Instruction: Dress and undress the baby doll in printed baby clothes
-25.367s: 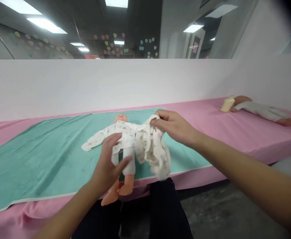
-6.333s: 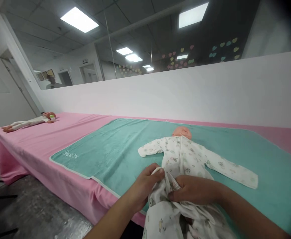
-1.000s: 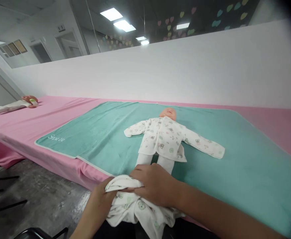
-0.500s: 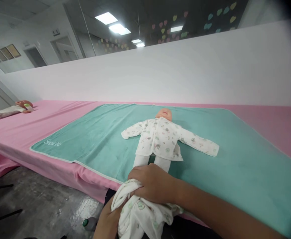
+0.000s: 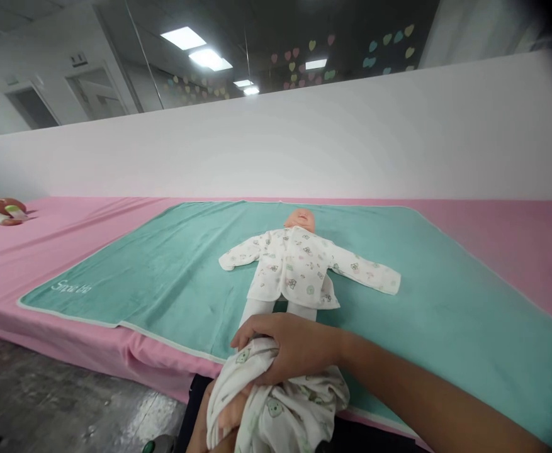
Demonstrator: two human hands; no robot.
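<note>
A baby doll [image 5: 300,219] lies on its back on the green mat, dressed in a white printed jacket [image 5: 294,264] with its sleeves spread and with white-covered legs below. At the doll's feet, my right hand [image 5: 297,349] grips the upper edge of a bunched white baby garment [image 5: 294,415] printed with small green bears. My left hand [image 5: 232,415] is lower, with a loop of that garment passing over it. Its fingers are closed in the cloth and partly covered.
The green mat [image 5: 172,264] covers much of a pink-draped table [image 5: 91,220]. Another doll [image 5: 6,207] lies at the far left. A low white wall [image 5: 257,151] runs behind, under a dark glass panel. A bottle [image 5: 157,444] stands at the lower left.
The view has turned slightly right, so things sit further left. The garment's loop has spread wider over my left hand, and my right hand has shifted its hold on the edge.
</note>
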